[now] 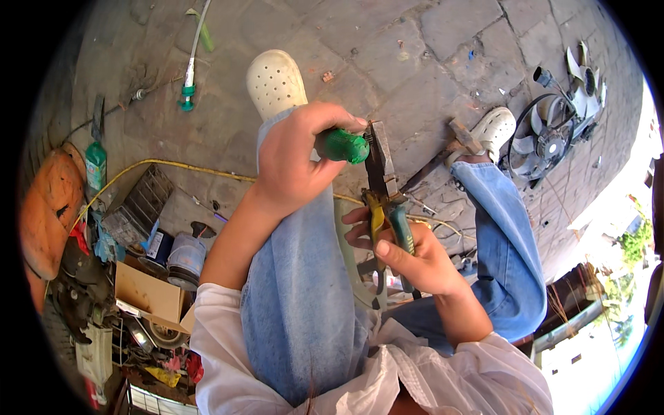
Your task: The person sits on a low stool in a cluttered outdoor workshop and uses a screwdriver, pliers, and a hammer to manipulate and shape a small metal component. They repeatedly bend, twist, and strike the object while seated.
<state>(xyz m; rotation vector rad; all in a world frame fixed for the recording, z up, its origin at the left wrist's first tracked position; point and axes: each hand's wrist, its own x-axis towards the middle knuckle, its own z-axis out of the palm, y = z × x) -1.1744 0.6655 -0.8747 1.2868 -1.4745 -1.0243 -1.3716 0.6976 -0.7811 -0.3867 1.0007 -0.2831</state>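
Pliers (pixel 377 218) with one yellow and one teal grip are held in the right hand (pixel 415 257), above the paved floor (pixel 401 76) and between the person's knees. The right fingers are closed around the grips. At the head of the pliers stands a dark, narrow metal piece (pixel 379 162), pointing away from the person; the exact contact at the plier tips is unclear. The left hand (pixel 294 155) grasps a green handle (pixel 344 146), fingers wrapped about it, its butt just beside the metal piece; the tool's working end is not discernible. A hammer (pixel 467 137) lies on the floor beside the right shoe (pixel 495 129). Toward the floor's right edge rests a fan (pixel 551 147) with a dark ring. Near the floor's left edge are a cardboard box (pixel 146 296) and an orange object (pixel 50 214).
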